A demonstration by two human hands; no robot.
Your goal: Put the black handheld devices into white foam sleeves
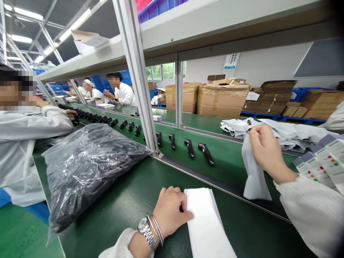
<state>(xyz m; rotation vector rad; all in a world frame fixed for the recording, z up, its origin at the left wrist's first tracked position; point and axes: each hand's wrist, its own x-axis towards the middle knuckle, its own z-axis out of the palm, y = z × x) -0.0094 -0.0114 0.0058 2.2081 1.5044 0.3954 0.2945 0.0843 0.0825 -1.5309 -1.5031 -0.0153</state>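
My left hand [172, 211] is closed at the left edge of a stack of flat white sheets [205, 218], its thumb lying on the edge and its fingers curled. A watch and bangles are on that wrist. Raised over the green belt at the right, my right hand [264, 148] pinches the top of a soft white pouch [254, 179], which hangs down; whether anything is inside cannot be made out. Left of the pouch, a black handheld device [206, 154] with a bent, pistol-like shape lies on the belt, at the near end of a long row of similar ones.
A clear plastic bag [91, 172] of dark items lies on the left of the table. More white pouches [285, 132] are heaped behind my right hand, beside printed boxes [322, 161]. A metal post [137, 75] holds up the overhead shelf [215, 27]. Co-workers sit along the line.
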